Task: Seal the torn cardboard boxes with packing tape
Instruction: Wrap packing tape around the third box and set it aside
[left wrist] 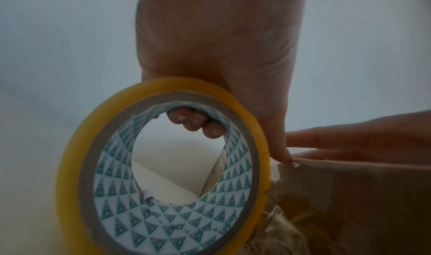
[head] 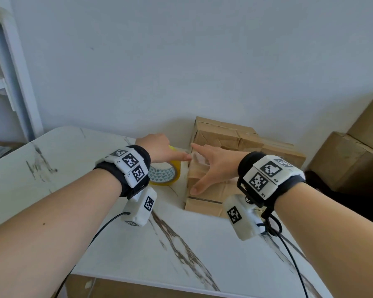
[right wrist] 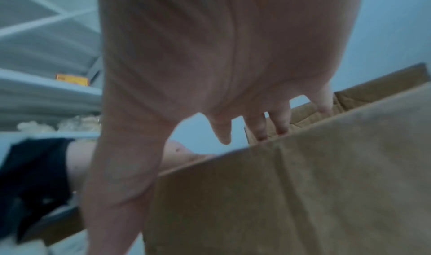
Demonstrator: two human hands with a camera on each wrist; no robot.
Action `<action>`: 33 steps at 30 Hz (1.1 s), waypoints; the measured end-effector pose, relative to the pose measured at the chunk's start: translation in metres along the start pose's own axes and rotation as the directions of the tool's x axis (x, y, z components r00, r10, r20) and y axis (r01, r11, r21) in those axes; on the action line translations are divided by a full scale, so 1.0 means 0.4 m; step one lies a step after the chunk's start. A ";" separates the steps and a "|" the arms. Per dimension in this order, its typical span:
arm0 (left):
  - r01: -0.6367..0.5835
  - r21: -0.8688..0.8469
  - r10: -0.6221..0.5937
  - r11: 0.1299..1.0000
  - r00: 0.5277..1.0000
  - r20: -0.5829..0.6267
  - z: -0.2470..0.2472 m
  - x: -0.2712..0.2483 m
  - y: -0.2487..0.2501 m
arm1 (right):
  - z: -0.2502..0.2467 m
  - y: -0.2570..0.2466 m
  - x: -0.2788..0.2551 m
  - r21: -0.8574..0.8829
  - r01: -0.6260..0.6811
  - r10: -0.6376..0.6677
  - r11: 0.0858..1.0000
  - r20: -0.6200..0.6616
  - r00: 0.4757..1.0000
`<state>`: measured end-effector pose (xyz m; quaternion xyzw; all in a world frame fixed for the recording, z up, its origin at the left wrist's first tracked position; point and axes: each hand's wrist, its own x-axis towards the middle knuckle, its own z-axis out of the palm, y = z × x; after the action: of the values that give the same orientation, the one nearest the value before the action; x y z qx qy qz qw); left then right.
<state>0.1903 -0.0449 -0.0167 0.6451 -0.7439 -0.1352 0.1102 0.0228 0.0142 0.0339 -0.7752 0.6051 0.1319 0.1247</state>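
A yellow roll of packing tape [head: 164, 171] [left wrist: 163, 176] stands on edge by the left side of a brown cardboard box [head: 211, 203] [right wrist: 303, 185]. My left hand [head: 159, 149] grips the roll, with fingers [left wrist: 196, 123] curled through its core and the thumb reaching toward the box's torn corner [left wrist: 283, 168]. My right hand [head: 211, 166] [right wrist: 210, 56] lies flat with straight, spread fingers on the box's left edge, over a clear strip of tape [head: 199, 160]. A second taped box [head: 226, 134] sits behind it against the wall.
The boxes stand on a white marble-pattern table [head: 181, 244] against a pale wall. More stacked cardboard boxes [head: 353, 160] stand off the table at the right. A white shelf unit [head: 0, 82] is at the left. Cables hang from both wrists.
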 end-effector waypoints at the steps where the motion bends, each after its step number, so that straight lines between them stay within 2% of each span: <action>1: -0.002 -0.005 0.002 1.000 1.000 0.006 0.000 0.000 -0.002 | 0.005 -0.009 0.012 -0.048 -0.015 0.014 0.999 -0.007 1.000; 4: -0.005 -0.027 0.005 1.000 1.000 0.002 -0.007 -0.004 -0.011 | 0.012 -0.023 0.040 -0.087 -0.034 0.032 0.996 -0.025 0.999; 10: 0.009 -0.247 -0.014 0.969 1.000 -0.019 -0.042 -0.005 -0.041 | -0.001 -0.028 0.028 0.069 0.032 -0.024 0.997 -0.111 0.994; 15: 0.014 -0.431 -0.055 0.902 0.995 -0.083 -0.090 -0.011 -0.037 | -0.045 -0.034 0.002 0.296 0.143 -0.073 0.945 -0.235 0.969; 22: -0.018 -0.602 -0.104 0.798 0.980 -0.168 -0.184 -0.042 -0.057 | -0.061 -0.025 -0.016 0.417 0.239 -0.082 0.877 -0.360 0.929; 24: -0.035 -0.664 -0.122 0.747 0.974 -0.189 -0.205 -0.052 -0.063 | -0.062 -0.019 -0.016 0.494 0.279 -0.073 0.823 -0.395 0.916; 26: -0.083 -0.749 -0.151 0.657 0.959 -0.238 -0.228 -0.063 -0.060 | -0.066 -0.018 -0.011 0.570 0.350 -0.074 0.744 -0.450 0.890; 29: -0.171 -0.844 -0.193 0.509 0.933 -0.305 -0.270 -0.073 -0.046 | -0.062 -0.021 0.002 0.686 0.466 -0.068 0.558 -0.522 0.850; 31: -0.178 -0.840 -0.172 0.512 0.937 -0.304 -0.285 -0.079 -0.025 | -0.037 -0.013 0.009 0.726 0.510 -0.061 0.461 -0.547 0.835; 33: -0.170 -0.813 -0.139 0.556 0.946 -0.292 -0.281 -0.076 0.006 | -0.017 0.008 0.004 0.747 0.522 -0.036 0.411 -0.559 0.828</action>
<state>0.2304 -0.0212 0.0899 0.5228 -0.5689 -0.3610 0.5222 0.0204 0.0095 0.0394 -0.6967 0.4508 -0.4096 0.3790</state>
